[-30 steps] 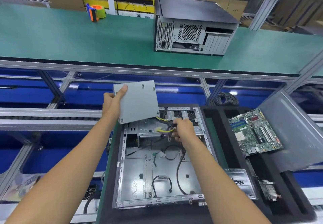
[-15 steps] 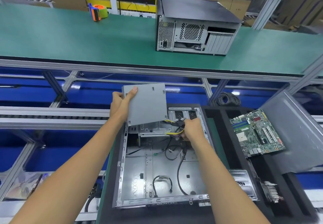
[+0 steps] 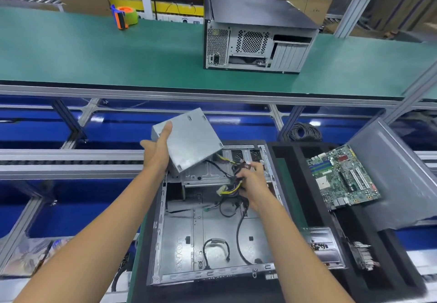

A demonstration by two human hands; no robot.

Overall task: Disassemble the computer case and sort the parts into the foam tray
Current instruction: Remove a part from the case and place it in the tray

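The open computer case (image 3: 212,236) lies flat in front of me with loose black cables inside. My left hand (image 3: 157,151) grips a grey metal power supply box (image 3: 191,138), lifted and tilted above the case's far left corner. Its bundle of black and yellow cables (image 3: 230,184) hangs to the right, where my right hand (image 3: 251,179) grips it over the case. To the right lies the black foam tray (image 3: 295,184), with a green motherboard (image 3: 343,177) and a small card (image 3: 363,255) in it.
A grey case side panel (image 3: 397,175) leans at the tray's right. A second closed computer case (image 3: 257,35) and an orange tape dispenser (image 3: 123,16) stand on the green conveyor beyond. A coil of black cable (image 3: 305,132) lies behind the tray.
My left hand has turned the power supply box clockwise and shifted it slightly right. My right hand has gathered the cable bundle and drawn it a little lower.
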